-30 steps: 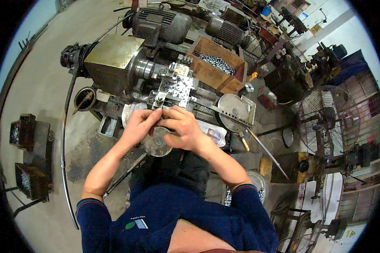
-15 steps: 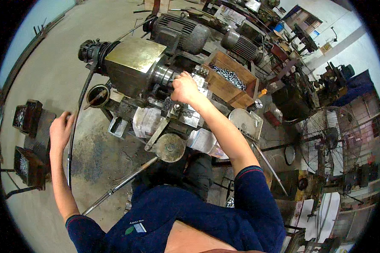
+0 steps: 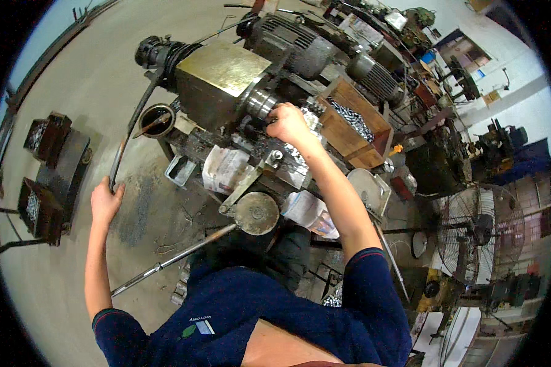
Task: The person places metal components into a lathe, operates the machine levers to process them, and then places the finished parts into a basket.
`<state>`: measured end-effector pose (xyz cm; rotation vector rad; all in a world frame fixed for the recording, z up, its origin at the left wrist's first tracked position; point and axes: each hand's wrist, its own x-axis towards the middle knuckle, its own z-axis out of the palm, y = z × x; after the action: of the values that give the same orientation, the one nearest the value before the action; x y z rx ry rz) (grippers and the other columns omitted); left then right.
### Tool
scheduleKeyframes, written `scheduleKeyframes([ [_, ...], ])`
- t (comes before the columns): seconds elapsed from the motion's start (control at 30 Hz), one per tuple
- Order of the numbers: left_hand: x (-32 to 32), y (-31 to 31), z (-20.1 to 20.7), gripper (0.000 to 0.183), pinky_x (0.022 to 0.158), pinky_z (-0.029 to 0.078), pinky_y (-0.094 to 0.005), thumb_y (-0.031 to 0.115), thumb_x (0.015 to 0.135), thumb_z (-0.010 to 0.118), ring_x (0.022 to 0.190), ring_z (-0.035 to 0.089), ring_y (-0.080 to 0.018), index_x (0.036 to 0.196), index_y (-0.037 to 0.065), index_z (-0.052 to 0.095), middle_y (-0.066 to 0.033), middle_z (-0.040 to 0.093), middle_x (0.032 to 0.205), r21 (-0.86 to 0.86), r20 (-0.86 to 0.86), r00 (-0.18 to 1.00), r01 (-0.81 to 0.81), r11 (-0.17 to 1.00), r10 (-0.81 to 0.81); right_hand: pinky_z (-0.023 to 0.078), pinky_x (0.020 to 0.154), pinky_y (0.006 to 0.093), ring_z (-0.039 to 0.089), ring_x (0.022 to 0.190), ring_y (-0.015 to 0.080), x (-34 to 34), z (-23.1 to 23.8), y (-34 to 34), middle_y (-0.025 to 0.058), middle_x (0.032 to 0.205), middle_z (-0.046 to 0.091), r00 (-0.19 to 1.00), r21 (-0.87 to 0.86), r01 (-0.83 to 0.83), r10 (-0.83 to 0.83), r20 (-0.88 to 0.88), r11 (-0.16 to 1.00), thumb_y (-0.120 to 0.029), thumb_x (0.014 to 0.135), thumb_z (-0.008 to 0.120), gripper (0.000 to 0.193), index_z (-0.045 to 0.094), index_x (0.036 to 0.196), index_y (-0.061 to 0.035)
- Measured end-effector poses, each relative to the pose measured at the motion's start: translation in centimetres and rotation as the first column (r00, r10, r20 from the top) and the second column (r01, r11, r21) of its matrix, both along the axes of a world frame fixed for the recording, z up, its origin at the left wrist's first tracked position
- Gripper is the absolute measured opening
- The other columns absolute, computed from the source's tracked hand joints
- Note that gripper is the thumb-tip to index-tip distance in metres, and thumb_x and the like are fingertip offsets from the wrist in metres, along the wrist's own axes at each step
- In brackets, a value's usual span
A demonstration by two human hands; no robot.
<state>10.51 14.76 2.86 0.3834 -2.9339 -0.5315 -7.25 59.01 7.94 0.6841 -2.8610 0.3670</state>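
Note:
My left hand [image 3: 107, 205] is wrapped round the lower end of a long dark lever [image 3: 128, 133]. That lever slopes up to the far left end of a greasy lathe-like machine, whose headstock has a brass-coloured cover plate [image 3: 223, 67]. At the shiny steel spindle nose [image 3: 260, 103], my right hand [image 3: 289, 124] has its fingers curled together. Whatever those fingers pinch, if anything, is hidden. Just below the right hand lies the machine's slide with a bolted tool post [image 3: 275, 158]. A round metal disc [image 3: 257, 214] with a long bar handle [image 3: 180, 257] sits nearest my body.
Right of the spindle stands a wooden box [image 3: 364, 150] of small shiny metal parts. Bins [image 3: 46, 211] of metal pieces are at the left. A newspaper sheet [image 3: 225, 170] lies by the slide. Motors [image 3: 291, 46] stand behind, and a large fan [image 3: 471, 232] is at the right.
My left hand, open beside the lever before, has closed round it. The lever's lower end has swung up and away. My right hand stays by the spindle; the whole view has shifted slightly.

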Motion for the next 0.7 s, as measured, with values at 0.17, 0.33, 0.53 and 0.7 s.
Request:
scheduleKeyframes([
  [0.17,-1.4,-4.3,-1.8,0.025,0.059,0.047,-0.0445,0.023,0.076,0.06,0.063,0.058,-0.0379,0.08,0.0,0.052,-0.0193,0.057,0.063,-0.368,-0.167,0.975,0.079,0.927,-0.149,0.047,0.076,0.0403,0.056,0.085,0.0341,0.7,0.2,0.1,0.0181,0.082,0.061,0.999,-0.064,0.014,-0.016,-0.028,0.998,-0.02,0.052,0.06,0.029,0.067,0.074,-0.0021],
  [0.33,-8.2,-17.5,-1.3,0.01,0.059,0.048,-0.0413,0.011,0.074,0.055,0.066,0.061,-0.032,0.076,0.001,0.052,-0.015,0.06,0.069,-0.626,-0.011,0.999,0.019,0.78,-0.034,0.047,0.073,0.0414,0.057,0.08,0.0354,0.6,0.7,-0.3,0.0191,0.077,0.061,1.0,-0.12,0.015,-0.016,-0.008,0.993,-0.02,0.052,0.06,0.026,0.066,0.07,-0.0022],
  [0.53,-10.2,-15.9,-0.7,0.027,0.071,0.049,-0.0417,0.011,0.074,0.056,0.081,0.061,-0.0323,0.1,0.004,0.06,-0.0165,0.063,0.083,-0.447,0.034,0.986,-0.13,0.885,0.162,0.046,0.077,0.0397,0.055,0.088,0.0339,1.8,1.2,-0.2,0.0155,0.091,0.061,0.991,-0.066,0.01,-0.018,-0.132,0.998,-0.018,0.051,0.059,0.029,0.066,0.075,-0.0031],
  [0.7,-10.2,-3.9,-4.6,0.029,0.077,0.045,-0.0353,0.023,0.084,0.054,0.086,0.059,-0.0283,0.104,0.002,0.057,-0.0125,0.062,0.093,0.362,-0.677,0.731,0.235,0.902,0.081,0.045,0.081,0.0382,0.053,0.094,0.0327,8.4,3.8,4.2,0.0141,0.102,0.06,0.96,-0.265,-0.034,-0.042,-0.277,0.964,-0.016,0.053,0.062,0.033,0.065,0.084,-0.0035],
])
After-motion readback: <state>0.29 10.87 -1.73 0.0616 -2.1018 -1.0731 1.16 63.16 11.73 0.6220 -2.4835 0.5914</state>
